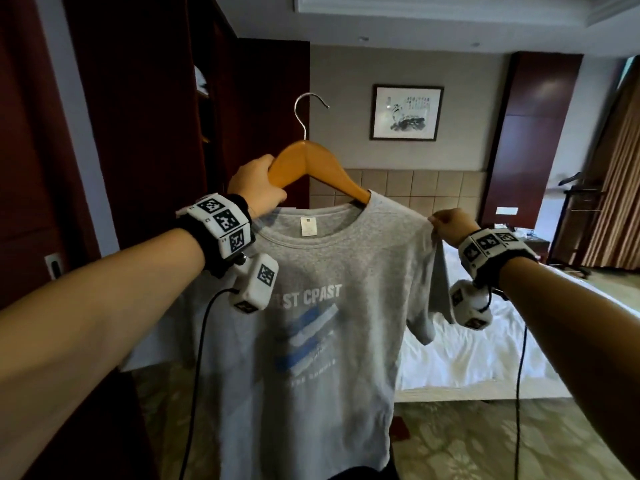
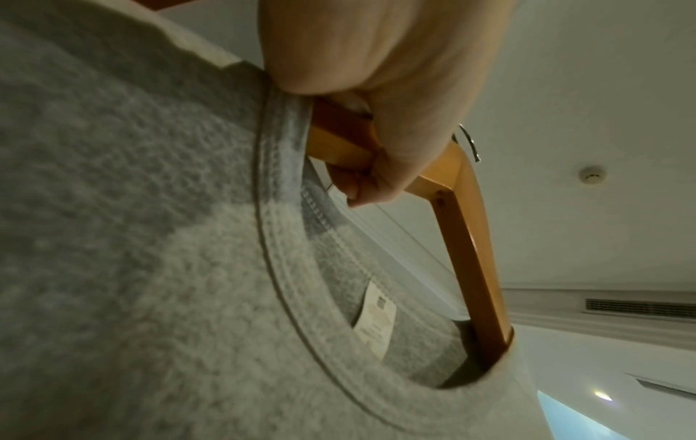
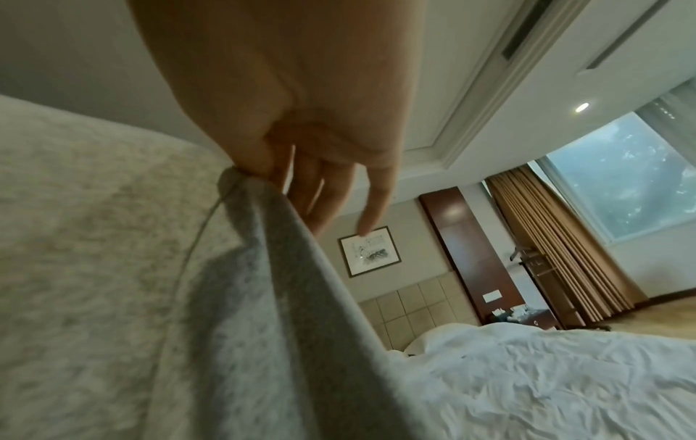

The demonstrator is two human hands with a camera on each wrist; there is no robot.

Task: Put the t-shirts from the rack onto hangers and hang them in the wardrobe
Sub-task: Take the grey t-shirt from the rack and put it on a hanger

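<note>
Dark red-brown wooden wardrobe (image 1: pixel 145 109): fills the 9 to 11 o'clock side of the head view, one door apparently open. White-sheeted bed (image 1: pixel 485 341): at 4 o'clock, behind the garment. Grey cotton t-shirt with white lettering and blue stripes (image 1: pixel 311 341): held up at centre, hanging free in the air, clear of the bed; soft, light and limp by the look of it, likely to slide off a smooth hanger arm unless the shoulder seams are seated. Varnished wooden hanger with a metal hook (image 1: pixel 304 164): at 12 o'clock above the collar; stiff, probably slippery; its right arm is inside the neck opening, its left arm passes through the collar beneath the grip. Best taken by the wooden neck below the hook. Left hand (image 1: pixel 256 188): fingers (image 2: pixel 357 184) wrapped round the hanger's left arm at the collar edge. Right hand (image 1: pixel 453 225): thumb and forefinger pinch the shirt's right shoulder, remaining fingers (image 3: pixel 331 190) loosely extended.
</note>
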